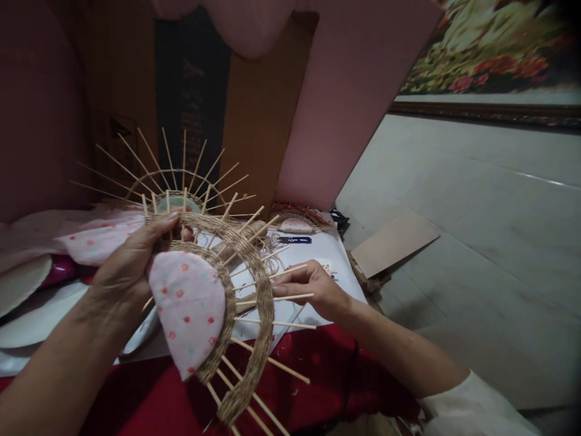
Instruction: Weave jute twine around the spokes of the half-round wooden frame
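Observation:
A half-round piece of sticks and woven twine (265, 290) is held up in front of me, tilted. Its flat centre is a pink fabric panel (188, 309) with small red flower prints. Thin wooden sticks (290, 369) fan out from the centre through two bands of brown twine. My left hand (131, 260) grips the piece at its upper left end, thumb over the twine band. At the right, my right hand (318, 289) has its fingers closed at the outer band's edge, among the stick ends. Whether they also pinch loose twine is hidden.
Behind it stands another half-round stick frame (184, 175). A ball of twine (240, 239), blue thread snips (297, 240) and a smaller woven piece (297, 225) lie on the white table surface (349, 290). Pink dotted fabric (104, 236) lies left. A cardboard sheet (394, 239) leans right.

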The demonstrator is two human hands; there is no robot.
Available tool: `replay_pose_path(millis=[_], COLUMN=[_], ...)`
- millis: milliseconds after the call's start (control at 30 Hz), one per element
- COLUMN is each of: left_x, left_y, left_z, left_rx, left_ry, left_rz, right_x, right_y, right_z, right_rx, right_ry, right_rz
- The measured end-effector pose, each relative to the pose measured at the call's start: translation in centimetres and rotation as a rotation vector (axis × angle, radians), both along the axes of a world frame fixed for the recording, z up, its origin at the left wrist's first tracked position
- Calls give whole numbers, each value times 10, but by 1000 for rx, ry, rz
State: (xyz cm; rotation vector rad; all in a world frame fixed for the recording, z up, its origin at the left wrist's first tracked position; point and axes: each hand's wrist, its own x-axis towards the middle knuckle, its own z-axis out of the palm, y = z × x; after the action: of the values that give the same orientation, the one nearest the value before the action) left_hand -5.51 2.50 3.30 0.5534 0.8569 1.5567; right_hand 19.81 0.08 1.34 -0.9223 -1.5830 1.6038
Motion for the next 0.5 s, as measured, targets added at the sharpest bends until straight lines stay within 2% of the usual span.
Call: replay_pose_path(millis=[133,300,367,500], left_x=[-2,-4,-5,-4], left_y=[5,6,5,2], left_z=[0,-1,-1,-1], left_rx=[-12,-38,-24,60], left_ry=[6,43,57,89], left_rz=[61,111,120,192], right_x=[8,18,24,35], right_y=[-2,-6,-6,-6], right_z=[0,2,7,24], right_rx=[75,247,395,841], right_ry=[-41,-126,-214,-441], right_rz=[-84,-91,-59,30])
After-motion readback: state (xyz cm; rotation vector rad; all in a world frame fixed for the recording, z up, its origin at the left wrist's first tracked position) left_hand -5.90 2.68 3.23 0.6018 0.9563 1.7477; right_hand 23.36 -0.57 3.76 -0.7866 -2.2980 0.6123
